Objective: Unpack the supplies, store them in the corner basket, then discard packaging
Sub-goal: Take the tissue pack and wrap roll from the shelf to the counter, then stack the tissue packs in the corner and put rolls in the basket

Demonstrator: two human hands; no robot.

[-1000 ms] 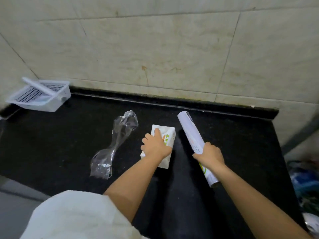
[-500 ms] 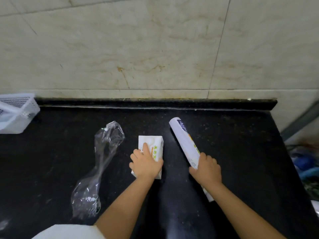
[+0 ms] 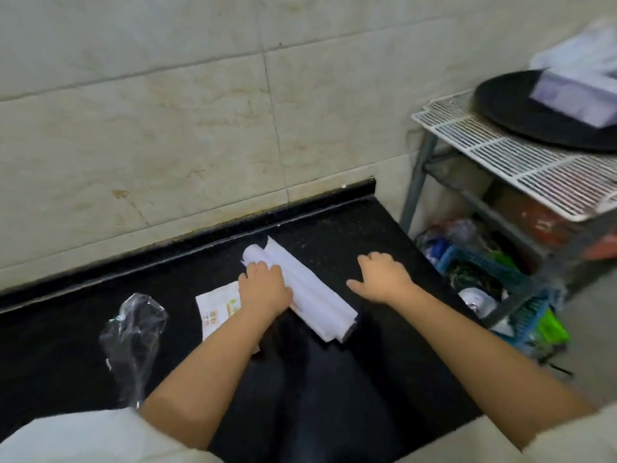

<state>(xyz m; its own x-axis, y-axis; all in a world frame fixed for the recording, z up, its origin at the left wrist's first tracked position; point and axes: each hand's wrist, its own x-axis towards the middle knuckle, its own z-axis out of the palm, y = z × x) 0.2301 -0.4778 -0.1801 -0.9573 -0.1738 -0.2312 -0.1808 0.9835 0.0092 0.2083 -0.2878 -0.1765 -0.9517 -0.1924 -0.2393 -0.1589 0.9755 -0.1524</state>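
Supplies on the black surface (image 3: 334,379) — left hand (image 3: 265,289) grips the white roll (image 3: 310,295). Right hand (image 3: 384,279) hovers beside it, fingers spread, empty.

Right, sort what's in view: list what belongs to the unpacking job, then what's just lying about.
Job:
white paper-wrapped roll, under the left hand
small white printed carton
crumpled clear plastic wrapper
right hand, open, holding nothing

Lying about:
white wire rack
round black tray
blue plastic crate on the floor

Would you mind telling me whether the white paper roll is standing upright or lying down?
Lying down. The white paper roll rests lengthwise on the black countertop, with the left hand on its far end.
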